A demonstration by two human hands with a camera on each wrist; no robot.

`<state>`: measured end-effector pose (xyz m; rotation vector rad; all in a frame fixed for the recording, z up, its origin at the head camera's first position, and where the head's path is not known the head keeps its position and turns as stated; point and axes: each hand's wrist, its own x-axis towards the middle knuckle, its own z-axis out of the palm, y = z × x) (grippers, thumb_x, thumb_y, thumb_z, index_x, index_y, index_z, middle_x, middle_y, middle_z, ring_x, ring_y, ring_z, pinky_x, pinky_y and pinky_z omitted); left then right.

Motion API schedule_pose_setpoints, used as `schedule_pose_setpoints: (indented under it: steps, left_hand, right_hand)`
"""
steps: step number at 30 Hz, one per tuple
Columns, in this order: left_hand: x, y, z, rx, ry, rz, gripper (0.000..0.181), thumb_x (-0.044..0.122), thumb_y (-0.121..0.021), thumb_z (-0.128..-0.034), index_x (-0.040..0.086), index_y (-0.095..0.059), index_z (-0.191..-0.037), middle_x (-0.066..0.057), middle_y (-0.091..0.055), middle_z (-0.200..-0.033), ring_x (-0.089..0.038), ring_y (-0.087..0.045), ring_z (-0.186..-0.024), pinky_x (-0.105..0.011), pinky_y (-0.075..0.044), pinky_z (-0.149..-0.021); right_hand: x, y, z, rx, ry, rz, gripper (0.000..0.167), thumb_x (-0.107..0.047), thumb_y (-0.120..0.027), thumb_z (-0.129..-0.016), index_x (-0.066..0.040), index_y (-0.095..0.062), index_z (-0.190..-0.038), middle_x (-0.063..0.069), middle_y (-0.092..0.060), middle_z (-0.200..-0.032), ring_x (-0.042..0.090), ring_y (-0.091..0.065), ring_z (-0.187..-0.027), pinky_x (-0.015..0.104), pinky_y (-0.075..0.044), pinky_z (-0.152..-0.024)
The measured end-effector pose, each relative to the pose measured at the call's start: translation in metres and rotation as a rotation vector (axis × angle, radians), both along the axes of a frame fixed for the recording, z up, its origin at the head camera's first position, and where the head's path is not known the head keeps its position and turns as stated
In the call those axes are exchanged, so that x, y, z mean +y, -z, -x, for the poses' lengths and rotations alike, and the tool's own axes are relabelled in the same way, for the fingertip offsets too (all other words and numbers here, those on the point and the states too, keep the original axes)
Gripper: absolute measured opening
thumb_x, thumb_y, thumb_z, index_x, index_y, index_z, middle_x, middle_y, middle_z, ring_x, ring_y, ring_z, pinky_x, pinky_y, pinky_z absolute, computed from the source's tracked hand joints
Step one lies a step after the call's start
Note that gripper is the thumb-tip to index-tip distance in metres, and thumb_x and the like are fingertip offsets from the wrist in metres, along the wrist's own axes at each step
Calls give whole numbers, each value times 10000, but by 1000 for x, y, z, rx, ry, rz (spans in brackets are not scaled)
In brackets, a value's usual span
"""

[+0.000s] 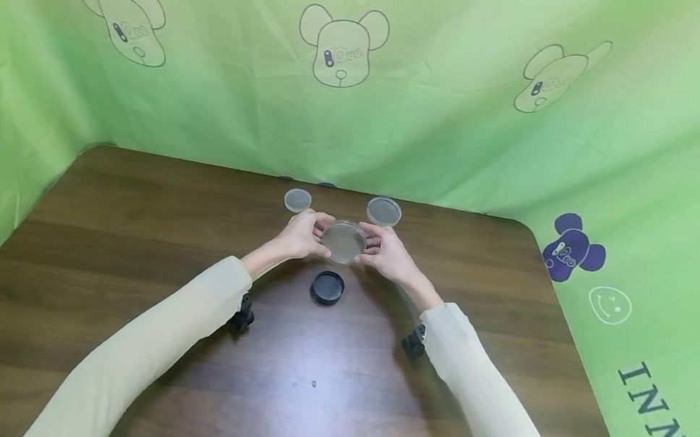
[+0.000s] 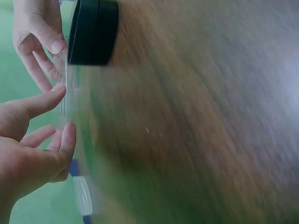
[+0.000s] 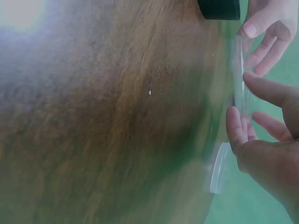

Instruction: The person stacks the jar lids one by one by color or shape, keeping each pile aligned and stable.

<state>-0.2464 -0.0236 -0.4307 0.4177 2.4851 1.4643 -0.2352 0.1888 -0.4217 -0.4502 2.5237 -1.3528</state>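
A clear round petri dish [image 1: 343, 241] is held level between both hands. My left hand [image 1: 303, 235] grips its left edge, and my right hand [image 1: 388, 254] grips the opposite edge, thumbs toward the near side. Seen from the left wrist, the dish [image 2: 68, 95] appears edge-on between the fingertips of both hands. The right wrist view also has the dish [image 3: 240, 77] side-on, raised off the wood. Just on the near side of it, a black round shallow container [image 1: 327, 288] rests on the table.
A smaller clear round dish [image 1: 297, 200] lies behind the left hand, near the table's back edge. Another clear dish [image 1: 384, 212] lies behind the right hand. The brown wooden table [image 1: 159, 224] meets a green printed curtain [image 1: 239, 110] at the back. A small speck [image 1: 313, 384] lies nearer the front.
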Motion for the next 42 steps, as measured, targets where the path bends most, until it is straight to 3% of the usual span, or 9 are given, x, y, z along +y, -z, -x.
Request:
schedule_pose_setpoints:
  steps: [7,14,17,22,25,29,35,42]
  left_hand:
    - [-11,4,2,-25,-29,10,683,-77,-816,-672,-43,-554,-1301,-221,-572,-1165,-309,-627,-988,-285,-525,-842]
    - [-13,7,3,-26,-63,44,683,-67,-822,-673,-36,-558,-1302,-180,-613,-1175,-271,-636,-963,-267,-527,-823]
    - [-12,6,4,-26,-67,46,684,-67,-821,-674,-40,-555,-1303,-180,-615,-1172,-267,-631,-966,-264,-526,-824]
    - [-13,6,5,-18,-82,53,677,-61,-824,-672,-33,-565,-1297,-178,-603,-1170,-262,-615,-970,-271,-520,-829]
    - [-13,7,7,-16,-87,54,670,-61,-824,-673,-31,-571,-1293,-178,-605,-1169,-263,-618,-970,-272,-520,-827]
    - [-11,10,9,-19,-91,41,663,-73,-820,-673,-39,-571,-1287,-179,-617,-1172,-271,-625,-971,-274,-524,-825]
    - [-9,11,11,-23,-100,53,669,-69,-820,-673,-39,-565,-1291,-195,-574,-1192,-271,-617,-985,-267,-519,-831]
    - [-9,13,14,-22,-105,50,665,-63,-822,-674,-43,-565,-1288,-204,-544,-1164,-272,-610,-983,-259,-515,-831]
  right_hand:
    - [-10,7,8,-34,-43,55,698,156,-699,-758,164,-371,-1374,343,-473,-1257,447,-537,-1076,422,-496,-927]
    - [-9,21,24,-11,-106,99,664,93,-736,-757,137,-438,-1349,257,-579,-1165,312,-611,-975,302,-541,-831]
    - [-11,19,24,-35,-99,88,665,109,-716,-769,136,-420,-1364,275,-573,-1179,336,-604,-1004,316,-535,-851]
    - [-21,-3,13,-73,-85,45,646,188,-653,-778,212,-355,-1351,385,-513,-1207,479,-551,-1057,446,-497,-919]
    - [-21,-2,14,-77,-77,44,646,190,-655,-778,213,-355,-1350,386,-503,-1233,485,-548,-1066,448,-492,-927]
    - [-18,13,22,-63,-51,14,659,165,-675,-782,175,-373,-1368,341,-512,-1267,433,-574,-1062,350,-521,-885]
    - [-20,11,23,-98,-16,12,666,185,-658,-779,161,-369,-1378,339,-514,-1260,429,-573,-1071,330,-527,-873]
    - [-19,10,26,-82,-11,-24,662,161,-674,-779,147,-389,-1377,322,-523,-1267,413,-574,-1077,345,-516,-893]
